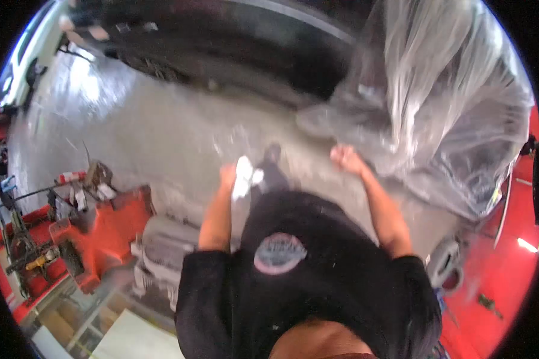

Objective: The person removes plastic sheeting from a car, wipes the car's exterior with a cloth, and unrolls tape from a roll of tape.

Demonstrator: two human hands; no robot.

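My left hand (227, 174) is closed on a crumpled white cloth or paper wipe (242, 178) and hangs in front of my body, left of my leg. It is slightly blurred, and the exact material of the wipe cannot be made out. To the right, my right hand (346, 157) is held out with its fingers curled in, and nothing shows in it. Close beyond that hand hangs clear plastic sheeting (413, 90), draped over part of a dark car (245, 42). The hand appears apart from the sheeting.
Grey concrete floor (161, 119) runs between me and the car. On my left are an orange-red plastic piece (111, 230), a grey part with ridges (161, 245) and cluttered tools (39, 260). A white vehicle (33, 42) stands far left. A red wall (515, 239) lies right.
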